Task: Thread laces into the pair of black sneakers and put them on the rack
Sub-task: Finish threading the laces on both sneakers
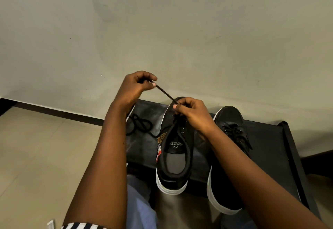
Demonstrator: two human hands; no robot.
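**Mia:** What is the biggest thing here?

**Dad:** The pale wall [180,30] and the floor [36,147]. Next comes the black rack [270,138], low down by the wall. Both black sneakers sit on top of it.

**Mia:** Which shoe is being done?

**Dad:** The left sneaker [173,165], in the middle. Its top holes look bare. The right sneaker [228,156] is just beside it, and it looks like it has laces in it already.

**Mia:** What are the hands doing?

**Dad:** They are a little apart, with one lace [164,92] pulled tight between them. The left hand [134,86] is up high and pinches the far end. The right hand [192,113] is low, right over the shoe's front holes, and pinches the lace there too.

**Mia:** And that squiggle on the rack?

**Dad:** That is the loose part of a lace [140,123], lying in loops left of the shoe. I can't tell if it is the same lace.

**Mia:** Is a lace hard to hold?

**Dad:** I think it is very light and floppy. It bends if you push it. So hold it close to the stiff tip, then poke that tip into a hole and pull.

**Mia:** And the shoe?

**Dad:** Light, with a soft cloth top and a firm white sole. I'd grab it by the heel or the side to move it.
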